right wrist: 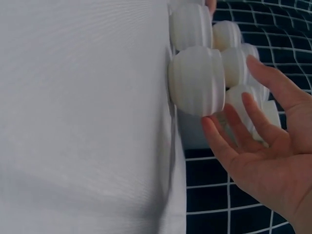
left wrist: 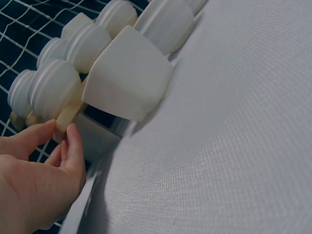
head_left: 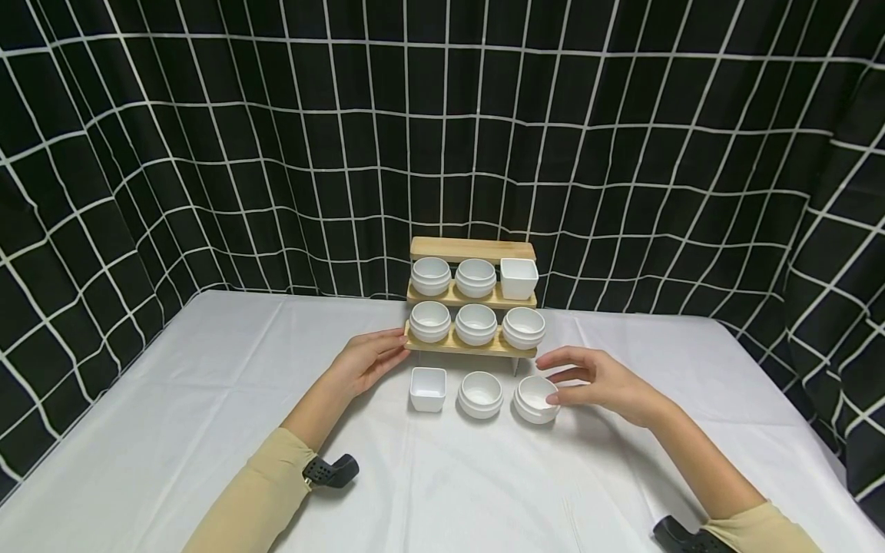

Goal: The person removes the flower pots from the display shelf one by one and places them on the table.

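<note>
A tiered wooden stand (head_left: pixel 472 249) holds several white round bowls (head_left: pixel 430 321) and one white square bowl (head_left: pixel 519 278) on its two steps. My left hand (head_left: pixel 369 361) pinches the left end of the lower wooden step (left wrist: pixel 68 115) between thumb and fingers. On the cloth before the stand sit another square bowl (head_left: pixel 428 389), a middle round bowl (head_left: pixel 480 395) and a right round bowl (head_left: pixel 535 399). My right hand (head_left: pixel 600 382) is at the right round bowl, fingers spread and thumb over its rim; whether it touches the bowl I cannot tell.
A white cloth (head_left: pixel 173 384) covers the table, with a few creases. Behind and at both sides hangs a black curtain (head_left: pixel 332 153) with a white grid. Dark wrist devices (head_left: pixel 330 471) sit at both sleeves.
</note>
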`<state>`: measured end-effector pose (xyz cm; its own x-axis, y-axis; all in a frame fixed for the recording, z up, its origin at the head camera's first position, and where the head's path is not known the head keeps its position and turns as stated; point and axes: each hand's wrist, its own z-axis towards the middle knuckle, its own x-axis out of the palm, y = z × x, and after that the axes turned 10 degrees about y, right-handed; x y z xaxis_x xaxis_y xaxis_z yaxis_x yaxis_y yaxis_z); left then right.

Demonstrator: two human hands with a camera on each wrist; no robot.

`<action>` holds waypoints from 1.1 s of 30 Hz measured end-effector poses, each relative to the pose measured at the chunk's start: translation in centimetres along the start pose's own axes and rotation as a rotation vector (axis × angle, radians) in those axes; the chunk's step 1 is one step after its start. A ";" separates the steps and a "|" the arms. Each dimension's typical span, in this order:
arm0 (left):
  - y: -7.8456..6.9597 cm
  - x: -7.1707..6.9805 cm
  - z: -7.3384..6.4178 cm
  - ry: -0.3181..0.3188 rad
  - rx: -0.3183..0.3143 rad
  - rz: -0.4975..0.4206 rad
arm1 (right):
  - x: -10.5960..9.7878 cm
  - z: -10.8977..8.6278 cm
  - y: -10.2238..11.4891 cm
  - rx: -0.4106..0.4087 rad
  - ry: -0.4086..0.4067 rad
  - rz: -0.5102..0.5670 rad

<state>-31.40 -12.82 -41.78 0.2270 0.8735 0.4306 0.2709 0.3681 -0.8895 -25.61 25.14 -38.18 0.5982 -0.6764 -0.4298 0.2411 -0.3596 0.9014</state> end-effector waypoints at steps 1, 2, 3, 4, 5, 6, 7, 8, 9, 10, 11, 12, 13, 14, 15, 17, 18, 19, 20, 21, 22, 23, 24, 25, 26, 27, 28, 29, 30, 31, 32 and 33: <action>0.0 0.0 0.0 0.000 0.000 0.000 | 0.0 0.0 0.1 -0.001 0.000 0.003; 0.0 0.0 0.0 0.000 0.001 0.000 | 0.0 0.0 0.1 0.001 0.001 0.008; 0.0 -0.1 0.0 0.000 0.001 0.002 | 0.0 0.0 0.2 0.005 0.002 0.013; 0.0 -0.1 -0.1 -0.001 0.001 0.003 | 0.0 0.0 0.3 0.007 0.003 0.019; 0.0 -0.1 -0.1 -0.001 0.000 0.005 | 0.0 0.0 0.4 0.009 0.003 0.025; 0.0 -0.1 -0.1 -0.002 0.000 0.006 | 0.0 0.0 0.4 0.011 0.005 0.030; 0.0 -0.1 -0.1 -0.003 0.000 0.007 | 0.0 0.0 0.5 0.014 0.006 0.036; 0.0 -0.1 -0.1 -0.004 0.000 0.009 | 0.0 0.0 0.6 0.017 0.006 0.040; 0.0 -0.1 -0.1 -0.005 0.000 0.008 | 0.0 0.0 0.6 0.018 0.007 0.041; 0.0 -0.2 -0.1 -0.006 0.000 0.007 | 0.0 0.0 0.7 0.018 0.008 0.041; 0.0 -0.2 -0.1 -0.005 0.001 0.007 | 0.0 0.0 0.7 0.018 0.008 0.041; 0.0 -0.2 -0.1 -0.005 0.002 0.006 | 0.0 0.0 0.8 0.018 0.009 0.041; 0.0 -0.2 -0.1 -0.004 0.001 0.004 | 0.0 0.0 0.8 0.017 0.008 0.039; 0.0 -0.2 -0.1 -0.005 0.002 0.003 | 0.0 0.0 0.9 0.014 0.008 0.038; 0.0 -0.3 -0.1 -0.006 0.001 0.002 | 0.1 0.0 0.9 0.014 0.007 0.035; 0.0 -0.3 -0.2 -0.009 0.001 0.002 | 0.1 0.1 1.0 0.011 0.006 0.032; 0.0 -0.3 -0.2 -0.010 0.000 0.003 | 0.1 0.1 1.1 0.009 0.005 0.031; 0.0 -0.3 -0.2 -0.011 0.001 0.003 | 0.1 0.0 1.2 0.007 0.004 0.029; 0.0 -0.3 -0.2 -0.011 0.001 0.004 | 0.1 0.0 1.2 0.006 0.002 0.026; -0.1 -0.2 -0.3 -0.009 0.000 0.003 | 0.1 0.0 1.3 0.005 0.000 0.023; -0.1 -0.2 -0.3 -0.008 0.001 0.003 | 0.1 -0.1 1.4 0.003 -0.001 0.020; -0.1 -0.2 -0.3 -0.008 0.001 0.003 | 0.1 -0.1 1.5 0.001 -0.002 0.018; -0.1 -0.2 -0.3 -0.007 0.001 0.003 | 0.1 -0.1 1.5 0.000 -0.002 0.015; -0.1 -0.2 -0.3 -0.005 0.002 0.001 | 0.1 -0.1 1.6 -0.001 -0.002 0.012; -0.1 -0.2 -0.3 -0.005 0.001 0.002 | 0.1 -0.1 1.6 -0.002 -0.004 0.008; -0.1 -0.2 -0.2 -0.005 0.003 -0.001 | 0.0 -0.1 1.7 0.001 -0.005 0.003; -0.2 -0.1 -0.2 -0.007 0.002 0.001 | 0.0 -0.1 1.8 0.001 -0.008 -0.003; -0.1 -0.1 -0.2 -0.006 0.001 0.002 | -0.1 -0.1 1.9 -0.001 -0.011 -0.009; -0.1 -0.1 -0.2 -0.003 0.001 0.001 | -0.1 -0.1 1.9 -0.002 -0.014 -0.015; -0.1 -0.1 -0.1 -0.003 0.001 0.000 | -0.2 -0.1 2.0 -0.002 -0.018 -0.022; -0.1 -0.1 -0.1 -0.004 0.001 -0.002 | -0.2 0.0 2.1 -0.002 -0.020 -0.029; -0.1 -0.1 -0.1 -0.004 0.001 -0.004 | -0.3 0.0 2.2 -0.004 -0.021 -0.032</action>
<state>-31.34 -12.96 -41.73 0.2222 0.8731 0.4340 0.2705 0.3724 -0.8878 -25.25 24.51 -36.06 0.5740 -0.6781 -0.4591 0.2628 -0.3784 0.8875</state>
